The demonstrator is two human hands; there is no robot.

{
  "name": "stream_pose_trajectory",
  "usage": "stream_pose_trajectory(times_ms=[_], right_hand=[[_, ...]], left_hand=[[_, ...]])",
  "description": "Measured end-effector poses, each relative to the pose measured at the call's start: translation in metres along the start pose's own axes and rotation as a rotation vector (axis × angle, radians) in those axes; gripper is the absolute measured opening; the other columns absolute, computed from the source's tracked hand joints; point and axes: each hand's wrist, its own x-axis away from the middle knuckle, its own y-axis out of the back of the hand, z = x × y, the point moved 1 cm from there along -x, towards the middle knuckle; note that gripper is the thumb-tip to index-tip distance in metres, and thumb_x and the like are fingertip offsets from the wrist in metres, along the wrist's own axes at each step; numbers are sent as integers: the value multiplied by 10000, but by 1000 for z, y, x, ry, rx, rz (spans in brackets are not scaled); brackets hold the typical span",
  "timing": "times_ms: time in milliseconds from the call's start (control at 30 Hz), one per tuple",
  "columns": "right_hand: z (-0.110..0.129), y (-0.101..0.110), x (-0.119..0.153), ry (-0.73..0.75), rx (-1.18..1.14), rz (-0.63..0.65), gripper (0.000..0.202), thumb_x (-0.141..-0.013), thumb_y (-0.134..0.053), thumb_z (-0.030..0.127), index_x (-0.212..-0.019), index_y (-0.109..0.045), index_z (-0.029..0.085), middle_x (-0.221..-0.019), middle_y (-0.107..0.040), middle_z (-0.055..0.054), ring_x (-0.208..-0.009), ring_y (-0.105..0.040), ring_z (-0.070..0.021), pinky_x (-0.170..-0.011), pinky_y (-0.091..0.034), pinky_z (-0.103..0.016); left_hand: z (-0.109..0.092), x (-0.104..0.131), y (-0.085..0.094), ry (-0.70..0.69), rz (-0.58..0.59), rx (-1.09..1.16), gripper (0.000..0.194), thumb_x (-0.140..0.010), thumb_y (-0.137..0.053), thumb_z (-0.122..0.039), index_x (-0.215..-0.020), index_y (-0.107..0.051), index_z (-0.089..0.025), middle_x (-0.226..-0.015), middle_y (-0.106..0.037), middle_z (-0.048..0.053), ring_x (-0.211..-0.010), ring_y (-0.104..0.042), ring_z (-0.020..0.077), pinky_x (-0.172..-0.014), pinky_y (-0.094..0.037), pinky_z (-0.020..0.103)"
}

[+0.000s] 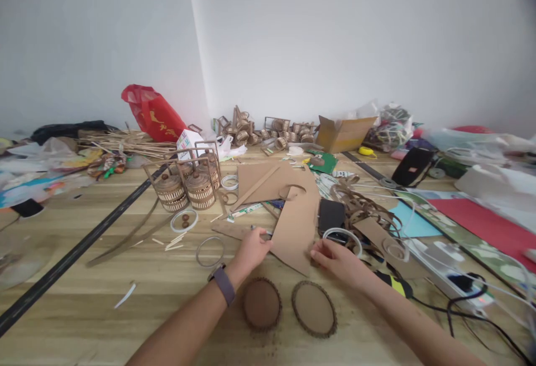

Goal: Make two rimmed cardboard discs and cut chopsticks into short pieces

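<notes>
A cut piece of brown cardboard (296, 226) lies tilted between my two hands, its pointed lower end toward me. My left hand (252, 250), with a watch on the wrist, has its fingers closed at the cardboard's left edge. At the right edge my right hand (335, 261) pinches with curled fingers; the exact grip is partly hidden. Nearer to me lie two round discs with braided rims, a dark brown one (262, 303) and a lighter cardboard one (314, 309). A thin ring (210, 252) rests left of my left hand.
Small lidded woven baskets with handles (201, 187) stand at the left. A white ring with brown beads (184, 220) lies before them. Coiled brown strips (368, 204), a black box-like item (331, 217) and a power strip (452, 288) with cables fill the right. An open carton (345, 133) stands behind.
</notes>
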Motion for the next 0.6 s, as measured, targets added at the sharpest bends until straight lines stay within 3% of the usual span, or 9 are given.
stream_pose_trajectory(times_ms=[167,333,467,600], right_hand=[[9,5,-12,-70,-187,7,346,-699,-610,563,-706,-524,227,-548,-514,56,-482,-489,-125,-467,-381,-243],[25,14,-18,-121,-355,-88,341,-714,-562,565,-833,-476,258,-513,-389,110,-378,-353,-87,-392,-231,-195],[41,35,-28,-104,-401,-214,294,-709,-576,495,-844,-474,255,-595,-481,69,-430,-428,-100,-400,-293,-205],[52,55,-58,-53,-372,-315,276,-732,-550,475,-881,-481,252,-676,-537,39,-515,-509,-123,-434,-362,-214]], left_hand=[[-3,-1,-1,73,107,185,352,-805,-553,-120,-1153,-601,-86,-629,-571,-30,-527,-518,113,-511,-382,218],[-8,8,-2,99,224,373,341,-787,-594,-243,-1100,-616,-109,-601,-528,-49,-504,-492,90,-497,-383,203],[-5,16,0,84,241,431,371,-789,-571,-353,-1071,-600,-114,-726,-578,-6,-543,-521,93,-525,-413,223],[1,20,9,20,186,363,353,-808,-543,-356,-1061,-602,-117,-800,-591,15,-581,-521,108,-560,-422,248]])
